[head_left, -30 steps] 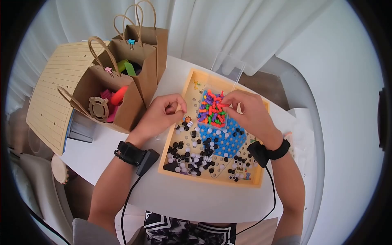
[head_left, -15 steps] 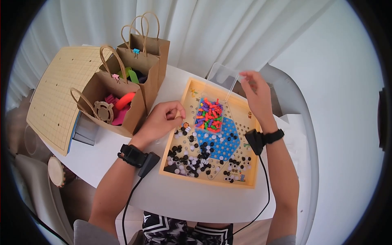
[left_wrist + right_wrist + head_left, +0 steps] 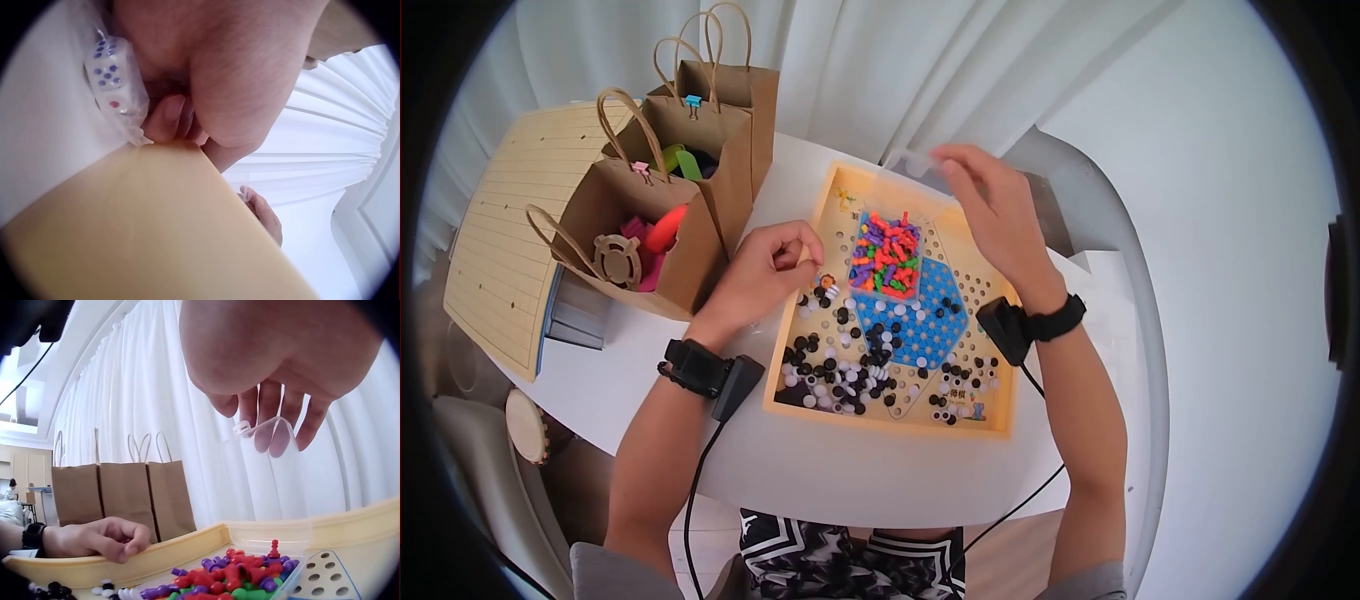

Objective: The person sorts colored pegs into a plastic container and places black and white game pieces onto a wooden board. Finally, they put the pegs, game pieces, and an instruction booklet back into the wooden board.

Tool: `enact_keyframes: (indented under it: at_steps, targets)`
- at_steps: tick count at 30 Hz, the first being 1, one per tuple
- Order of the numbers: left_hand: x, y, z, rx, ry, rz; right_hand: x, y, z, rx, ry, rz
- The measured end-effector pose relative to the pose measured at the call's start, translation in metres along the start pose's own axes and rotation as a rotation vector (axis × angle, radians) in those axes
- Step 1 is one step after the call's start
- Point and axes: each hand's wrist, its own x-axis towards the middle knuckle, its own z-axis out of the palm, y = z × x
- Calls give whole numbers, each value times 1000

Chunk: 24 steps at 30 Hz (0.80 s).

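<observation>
A clear plastic box [image 3: 887, 297] full of red, purple, green and orange pegs [image 3: 232, 574] sits inside a yellow-rimmed game tray [image 3: 870, 426]. My right hand [image 3: 997, 205] is above the tray's far side, its straight fingers touching the top of the box's raised clear lid [image 3: 265, 487]. Fingertips show through the lid in the right wrist view. My left hand [image 3: 762, 270] rests with loosely curled fingers at the tray's left rim. Close beside it, in the left wrist view, lies a clear bag of white dice [image 3: 111, 69].
Black and white round pieces [image 3: 840, 380] crowd the tray's near left, with more at the near right. A blue hexagonal pattern [image 3: 930, 330] covers its middle. Brown paper bags [image 3: 700, 245] and a wooden board [image 3: 500, 230] stand left. A white curtain [image 3: 960, 70] hangs behind.
My right hand has left the pegs, where it pinched a red one, and moved out to the lid. The lid now tilts nearer the box. My left hand stays at the rim.
</observation>
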Motion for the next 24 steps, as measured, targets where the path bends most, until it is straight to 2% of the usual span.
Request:
enact_keyframes:
  at_steps: [2,5,6,7,9,13,21,24]
  targets:
    - [0,0,0,10,10,-9,-14,-7,-1,-12,-129,-84]
    - [0,1,0,-16,6,18,-33,-3,8,24,-202,-167]
    - [0,0,-1,-3,3,13,-38,-17,6,67,-275,-105]
    - [0,0,-1,8,0,8,-42,-12,9,69,-274,-106]
    - [0,1,-1,8,-1,4,-49,4,17,-47,-354,-237]
    - [0,-2,-2,13,-4,1,-53,10,26,-105,-394,-196]
    - [-1,4,1,-21,2,-1,-61,28,51,-342,-410,-373]
    - [0,2,0,-7,3,6,-62,25,51,-359,-410,-369]
